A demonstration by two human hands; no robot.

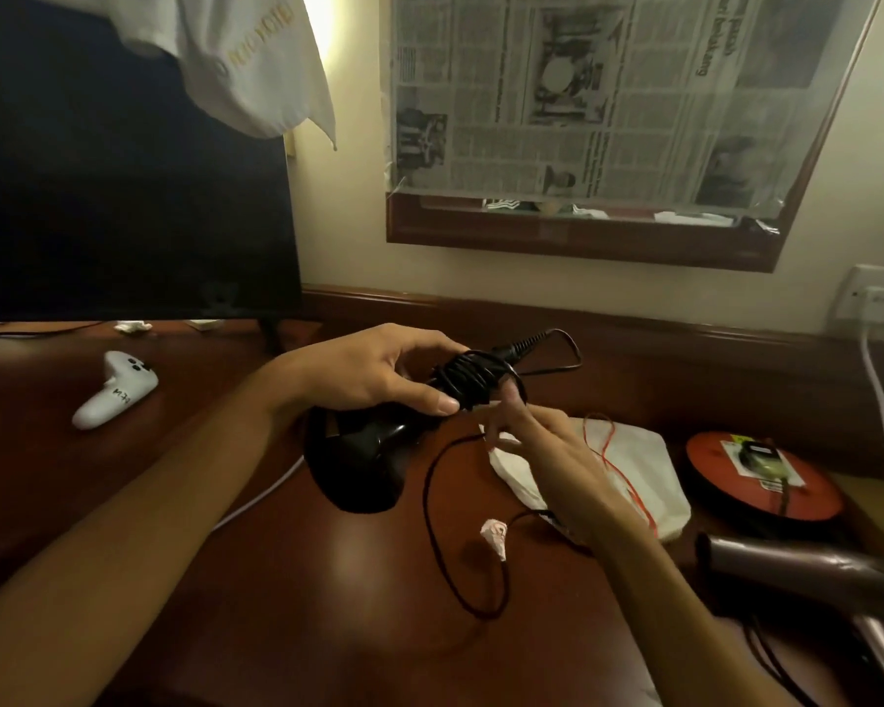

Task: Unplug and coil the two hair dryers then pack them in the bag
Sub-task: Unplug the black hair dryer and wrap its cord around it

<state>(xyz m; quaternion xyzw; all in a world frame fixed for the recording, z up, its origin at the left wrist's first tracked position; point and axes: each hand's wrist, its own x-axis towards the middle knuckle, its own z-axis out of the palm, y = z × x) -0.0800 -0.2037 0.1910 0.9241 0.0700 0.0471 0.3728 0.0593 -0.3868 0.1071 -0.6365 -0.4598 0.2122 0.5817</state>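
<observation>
My left hand [378, 369] grips the handle of a black hair dryer [363, 459], its nozzle pointing down over the wooden desk. Several turns of its black cord [468, 380] are wound round the handle. My right hand [547, 451] pinches the loose cord beside the coil; the remainder loops on the desk [445, 563] past a white tag [495, 535]. A white drawstring bag [634, 466] with red strings lies flat behind my right hand. A second, bronze hair dryer [807, 568] lies at the right edge.
A dark TV screen [123, 186] stands at the back left, a white controller [113, 390] in front of it. A red round disc [761, 477] sits at right. A wall socket [873, 298] holds a white plug. A newspaper-covered mirror [608, 94] hangs above.
</observation>
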